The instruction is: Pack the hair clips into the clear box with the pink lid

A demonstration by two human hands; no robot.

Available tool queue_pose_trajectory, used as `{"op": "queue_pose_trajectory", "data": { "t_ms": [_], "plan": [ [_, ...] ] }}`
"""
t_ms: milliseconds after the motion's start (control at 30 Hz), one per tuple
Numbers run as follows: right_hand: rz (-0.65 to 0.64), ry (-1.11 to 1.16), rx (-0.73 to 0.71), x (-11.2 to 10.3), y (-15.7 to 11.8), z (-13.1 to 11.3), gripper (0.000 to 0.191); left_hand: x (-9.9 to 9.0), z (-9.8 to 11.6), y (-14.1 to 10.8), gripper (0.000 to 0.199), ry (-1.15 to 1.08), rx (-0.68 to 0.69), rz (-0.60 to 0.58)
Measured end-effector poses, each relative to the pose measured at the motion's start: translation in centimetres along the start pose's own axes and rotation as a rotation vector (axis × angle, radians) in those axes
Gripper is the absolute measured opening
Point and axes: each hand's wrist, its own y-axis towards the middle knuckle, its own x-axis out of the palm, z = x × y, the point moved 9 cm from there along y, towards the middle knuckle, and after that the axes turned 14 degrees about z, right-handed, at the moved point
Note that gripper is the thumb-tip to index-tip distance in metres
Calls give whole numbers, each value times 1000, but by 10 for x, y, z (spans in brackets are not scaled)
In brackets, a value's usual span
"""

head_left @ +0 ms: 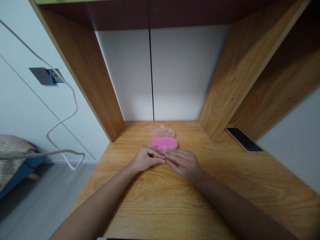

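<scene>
Pinching a metal ring upright between both hands.

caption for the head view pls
Left hand and right hand meet at a small metal ring near a pink case on a wooden desk

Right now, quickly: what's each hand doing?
Left hand: closed, pinching a small metal ring.
Right hand: fingers at the ring; grip cannot be told.
</scene>
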Motion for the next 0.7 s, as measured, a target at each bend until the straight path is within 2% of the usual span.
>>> {"op": "queue_pose_trajectory", "data": {
  "t_ms": [467,700],
  "plan": [
    [-26,-25,-50,1,-2,-5,33,3,-1,0,35,-9,-6,-18],
    [-20,14,-3,0,3,-5,35,4,-7,0,41,-47,-37,-14]
  ]
}}
